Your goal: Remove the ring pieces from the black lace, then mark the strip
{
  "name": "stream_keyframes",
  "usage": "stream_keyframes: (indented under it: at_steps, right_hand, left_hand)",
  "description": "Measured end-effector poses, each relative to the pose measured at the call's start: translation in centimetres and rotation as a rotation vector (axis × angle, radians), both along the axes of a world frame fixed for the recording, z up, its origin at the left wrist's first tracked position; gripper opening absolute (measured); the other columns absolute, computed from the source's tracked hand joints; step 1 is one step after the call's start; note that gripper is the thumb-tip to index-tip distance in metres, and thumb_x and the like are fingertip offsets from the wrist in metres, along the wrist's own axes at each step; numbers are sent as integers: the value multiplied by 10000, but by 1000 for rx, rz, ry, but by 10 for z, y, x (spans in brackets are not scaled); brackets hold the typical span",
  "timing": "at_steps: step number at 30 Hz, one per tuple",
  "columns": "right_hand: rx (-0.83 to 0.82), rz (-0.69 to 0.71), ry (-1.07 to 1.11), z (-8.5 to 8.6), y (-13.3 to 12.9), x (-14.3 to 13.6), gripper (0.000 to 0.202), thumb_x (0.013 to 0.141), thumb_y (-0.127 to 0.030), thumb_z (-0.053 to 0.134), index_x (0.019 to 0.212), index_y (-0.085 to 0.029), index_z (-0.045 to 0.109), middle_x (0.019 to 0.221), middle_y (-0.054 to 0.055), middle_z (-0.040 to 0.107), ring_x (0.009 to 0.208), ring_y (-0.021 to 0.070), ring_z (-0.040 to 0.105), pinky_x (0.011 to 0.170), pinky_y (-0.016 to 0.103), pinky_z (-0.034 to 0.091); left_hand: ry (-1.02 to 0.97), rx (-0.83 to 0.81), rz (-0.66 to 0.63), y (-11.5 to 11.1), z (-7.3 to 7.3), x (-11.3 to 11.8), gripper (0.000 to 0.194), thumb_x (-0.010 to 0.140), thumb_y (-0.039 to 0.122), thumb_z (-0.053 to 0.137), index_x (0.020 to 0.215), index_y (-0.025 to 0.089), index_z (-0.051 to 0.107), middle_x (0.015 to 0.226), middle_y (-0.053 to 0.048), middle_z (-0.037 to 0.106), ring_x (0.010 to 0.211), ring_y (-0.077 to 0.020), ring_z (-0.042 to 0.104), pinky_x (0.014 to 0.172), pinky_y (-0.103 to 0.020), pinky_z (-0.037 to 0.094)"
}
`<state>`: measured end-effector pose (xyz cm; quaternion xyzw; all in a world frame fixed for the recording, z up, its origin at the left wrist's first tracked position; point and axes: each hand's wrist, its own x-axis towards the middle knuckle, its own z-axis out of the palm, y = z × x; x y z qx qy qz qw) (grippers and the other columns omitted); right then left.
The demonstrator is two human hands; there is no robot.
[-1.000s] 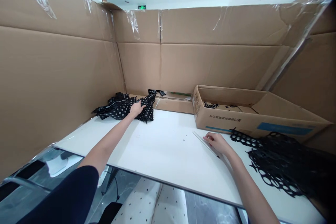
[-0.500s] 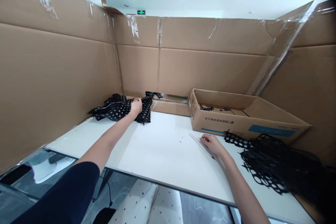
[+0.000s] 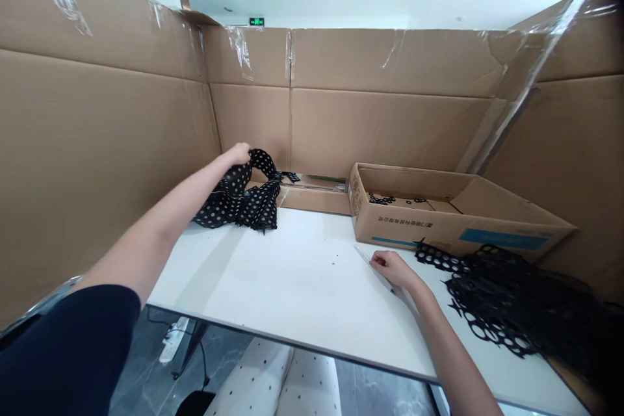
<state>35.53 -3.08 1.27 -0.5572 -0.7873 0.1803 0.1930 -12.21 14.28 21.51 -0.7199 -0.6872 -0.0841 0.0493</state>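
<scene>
My left hand (image 3: pixel 240 153) is closed on the top edge of a black sheet with rows of round holes (image 3: pixel 258 203) and lifts part of it at the back left. The rest of the sheet lies bunched on the white table (image 3: pixel 273 286). My right hand (image 3: pixel 390 266) rests on the table right of centre, its fingers pinched together at a thin, clear stick-like tool (image 3: pixel 364 253) with a dark tip. Part of the tool is hidden under the hand.
An open cardboard box (image 3: pixel 404 229) with small black pieces inside stands at the back right. Black perforated scraps (image 3: pixel 517 299) are heaped in front of it. Cardboard walls (image 3: pixel 390 123) surround the table's back and sides.
My left hand has moved up and slightly left, raising part of the black sheet into a loop. My right hand has barely moved.
</scene>
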Motion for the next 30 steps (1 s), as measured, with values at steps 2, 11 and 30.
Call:
stream_keyframes:
  at_steps: [2,11,30]
  right_hand:
    - [11,0,1,-1,1,0,197,769,-279,445,629,-170,530,638,33,591,599,157,496,561,259,332]
    - [85,-64,8,-12,11,8,205,772,-287,439,644,-172,549,665,49,625,625,178,529,570,261,338]
    - [178,-100,20,-9,12,19,181,788,-222,457,709,-144,600,733,85,655,671,189,556,631,262,366]
  left_hand:
    - [-12,-36,-70,-3,32,-5,455,775,108,442,1220,83,535,1159,-101,619,1017,-169,551,901,-236,401]
    - [-140,-422,-358,-69,82,91,403,718,163,546,1108,219,636,1037,-7,665,1018,-175,551,870,-257,417]
    - [386,-112,-914,-255,-179,164,419,885,357,414,1191,93,523,965,-186,615,848,-294,601,667,-379,491]
